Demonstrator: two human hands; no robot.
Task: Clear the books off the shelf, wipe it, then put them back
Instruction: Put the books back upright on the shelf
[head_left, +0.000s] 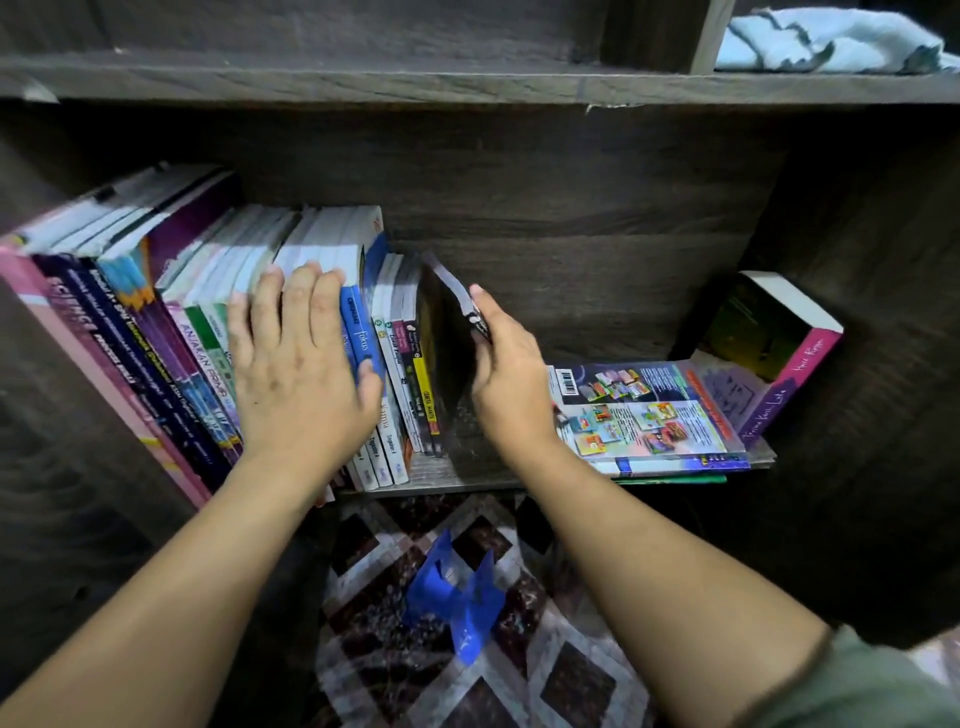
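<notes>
Left hand (298, 364) is laid flat, fingers straight, vs. the spines of the upright row of books (208, 322) at the shelf's (483, 480) left. Right hand (506, 374) is clasped on a thin dark book (457, 312) at the row's end. Probably the put-back step, w/ cloth (831, 44) parked above. Next: dark book to be pushed upright vs. the row.

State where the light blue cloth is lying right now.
In the head view, the light blue cloth lies crumpled at top right, on the shelf board above the row of books.
</notes>
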